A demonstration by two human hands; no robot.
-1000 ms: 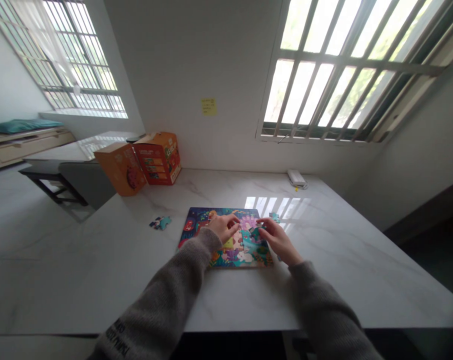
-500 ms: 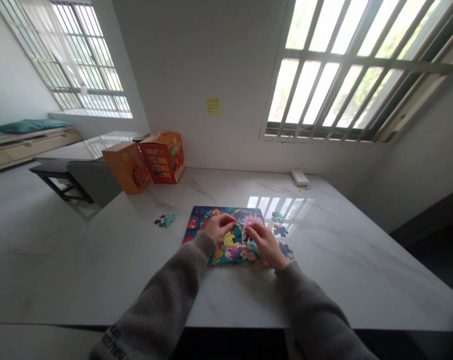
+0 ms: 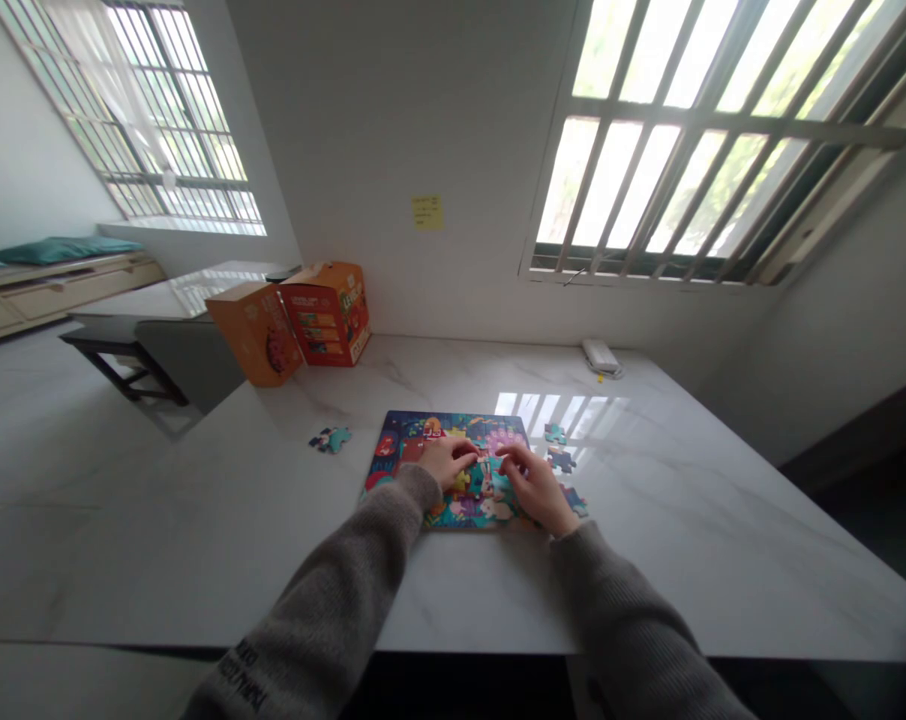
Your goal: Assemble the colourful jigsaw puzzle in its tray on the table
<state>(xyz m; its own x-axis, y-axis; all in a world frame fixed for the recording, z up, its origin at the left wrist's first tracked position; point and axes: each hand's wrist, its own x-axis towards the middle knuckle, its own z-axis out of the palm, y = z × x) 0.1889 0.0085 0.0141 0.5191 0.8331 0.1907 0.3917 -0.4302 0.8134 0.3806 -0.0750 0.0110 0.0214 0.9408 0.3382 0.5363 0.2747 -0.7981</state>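
Observation:
A colourful jigsaw puzzle (image 3: 406,432) lies on the white marbled table, most of its picture assembled. Over its middle is my left hand (image 3: 447,460), fingers bent together with the tips down at the puzzle; whether a piece is between them is too small to tell. My right hand (image 3: 534,485) rests over the puzzle's right side, its fingers curled but apart and no piece visible in them. Loose pieces lie to the right of the puzzle: a teal one (image 3: 555,434), a dark one (image 3: 562,460) and another (image 3: 575,500) near my right wrist.
More loose pieces (image 3: 331,440) lie left of the puzzle. Two orange boxes (image 3: 325,315) stand at the table's back left. A white device with a cable (image 3: 600,356) sits at the back right, by the wall.
The fingers of my right hand have opened and moved slightly right, off a piece. My left hand has shifted slightly down and right. More of the puzzle's middle shows between them.

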